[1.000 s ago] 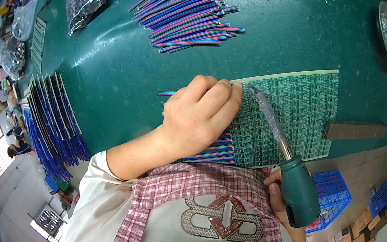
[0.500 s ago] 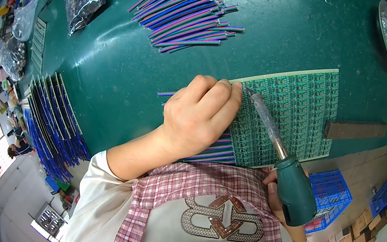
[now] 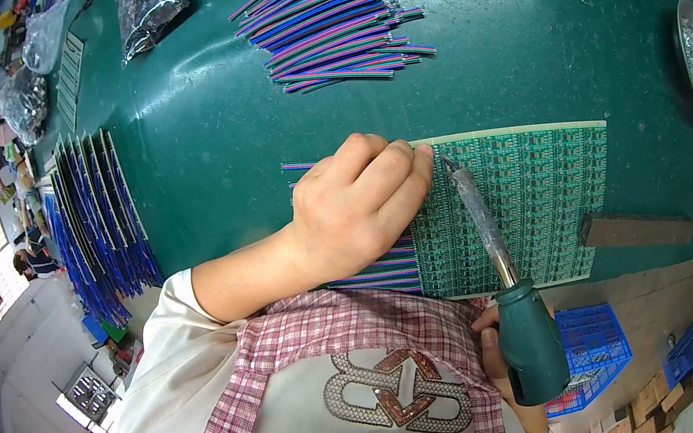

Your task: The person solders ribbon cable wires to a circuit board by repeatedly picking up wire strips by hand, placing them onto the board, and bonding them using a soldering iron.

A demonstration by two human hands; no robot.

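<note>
Nearest to me, at the surface's near edge, my right hand [image 3: 509,350] is clenched around the thick green handle of a soldering iron [image 3: 498,273]. I judge the iron light but rigid, safe to grip only by that handle, since the metal barrel and tip are likely hot. Its tip rests at the near-left part of a green circuit board panel [image 3: 535,199], which looks thin, stiff and somewhat fragile, best steadied flat from above.

Just left of it, my left hand [image 3: 356,209] lies curled, its fingers [image 3: 410,177] pressing down on a flat multicoloured ribbon cable [image 3: 383,270] where it meets the panel's left edge. The cable seems soft and bendy.

Farther off, a pile of cut ribbon cables [image 3: 338,25] lies toward the far edge, and blue boards [image 3: 94,216] fan along the left edge.
</note>
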